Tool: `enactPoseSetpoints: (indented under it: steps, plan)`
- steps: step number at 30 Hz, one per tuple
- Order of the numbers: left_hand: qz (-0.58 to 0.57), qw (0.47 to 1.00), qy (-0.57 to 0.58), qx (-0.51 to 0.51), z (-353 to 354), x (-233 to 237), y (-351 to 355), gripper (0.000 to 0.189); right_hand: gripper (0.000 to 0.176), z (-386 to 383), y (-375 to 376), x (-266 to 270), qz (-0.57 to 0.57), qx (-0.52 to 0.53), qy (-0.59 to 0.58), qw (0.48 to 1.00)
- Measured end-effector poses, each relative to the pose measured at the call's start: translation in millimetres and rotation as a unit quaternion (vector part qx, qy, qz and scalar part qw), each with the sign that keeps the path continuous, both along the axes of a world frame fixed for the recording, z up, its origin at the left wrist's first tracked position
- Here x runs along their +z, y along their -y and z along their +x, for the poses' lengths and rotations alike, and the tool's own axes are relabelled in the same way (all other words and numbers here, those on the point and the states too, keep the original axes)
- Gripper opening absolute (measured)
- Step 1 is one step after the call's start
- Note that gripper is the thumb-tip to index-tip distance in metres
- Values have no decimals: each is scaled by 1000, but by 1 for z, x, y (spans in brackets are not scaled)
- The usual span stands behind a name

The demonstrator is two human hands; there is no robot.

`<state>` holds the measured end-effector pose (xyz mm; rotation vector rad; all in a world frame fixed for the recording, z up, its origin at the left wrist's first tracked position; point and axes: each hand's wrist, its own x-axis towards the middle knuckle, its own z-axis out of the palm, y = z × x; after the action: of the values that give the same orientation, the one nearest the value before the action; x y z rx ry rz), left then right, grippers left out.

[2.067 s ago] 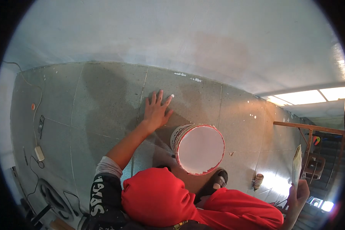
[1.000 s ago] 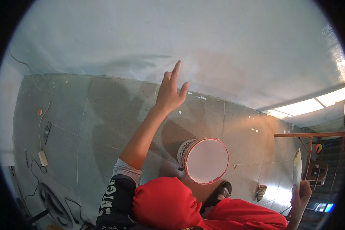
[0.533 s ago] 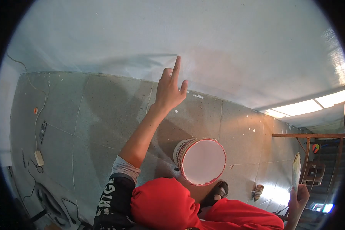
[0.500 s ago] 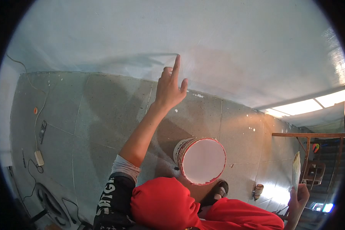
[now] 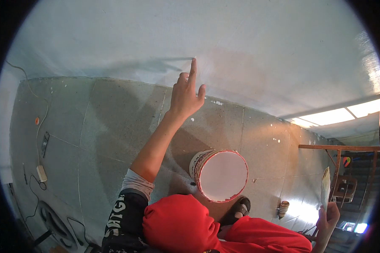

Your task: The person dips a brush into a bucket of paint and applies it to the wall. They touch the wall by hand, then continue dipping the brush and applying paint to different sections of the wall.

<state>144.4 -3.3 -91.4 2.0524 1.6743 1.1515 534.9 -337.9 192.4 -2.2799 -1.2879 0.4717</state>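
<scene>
My left hand (image 5: 185,97) reaches up to the pale wall (image 5: 249,38), its index fingertip right at the surface. The thumb stands apart, the other fingers are partly curled, and nothing is held. Below and right of it, a bucket (image 5: 223,176) with a white round top and red-edged rim stands on the floor by my sandaled foot (image 5: 241,206). At the far right, my right hand (image 5: 327,216) is closed around the lower end of a thin, pale, folded sheet (image 5: 325,187), which points upward.
A small striped container (image 5: 283,208) lies on the tiled floor (image 5: 126,114). At the right stands a brown metal frame (image 5: 340,148) with a brown stool (image 5: 345,188) behind it. On the left are a power strip (image 5: 42,173) with a trailing cord and a round black fan-like object (image 5: 57,223).
The view has shifted slightly, so the scene sits a little further left. Both hands keep the same pose, the left fingertip still at the wall and the right hand still holding the sheet.
</scene>
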Motion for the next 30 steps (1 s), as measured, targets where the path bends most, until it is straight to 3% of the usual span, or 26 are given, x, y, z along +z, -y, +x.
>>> enactPoseSetpoints:
  steps: [5,7,10,16,20,23,25,26,28,29,30]
  plan:
    - [-5,1000,-4,15,-1,-13,2,86,14,-1,1,0,3,-9,-3,1000]
    - [-81,996,41,-3,-3,-19,9,87,12,-2,3,-1,1,-21,17,1000]
    - [-113,988,108,-11,-1,-64,6,86,12,-1,5,-3,20,-6,23,1000]
    - [-31,999,38,0,2,5,16,86,15,0,5,-3,23,-7,6,1000]
    - [-49,999,-17,7,1,22,14,90,15,-5,8,0,18,-9,13,1000]
    - [-52,998,17,17,-6,1,21,75,14,-2,10,-4,25,17,17,999]
    - [23,992,119,-20,-16,-26,33,39,12,-3,8,-6,8,20,13,1000]
    - [19,993,117,-17,-24,-37,43,39,12,-6,6,-9,4,22,11,1000]
    - [-84,982,161,-43,-41,-55,75,16,9,-13,1,-22,31,18,-15,999]
    - [-88,982,159,-43,-49,-68,92,16,20,-10,-3,-24,7,44,-26,999]
    - [-108,982,151,-40,-58,-84,108,15,20,-19,-13,-23,5,43,-28,999]
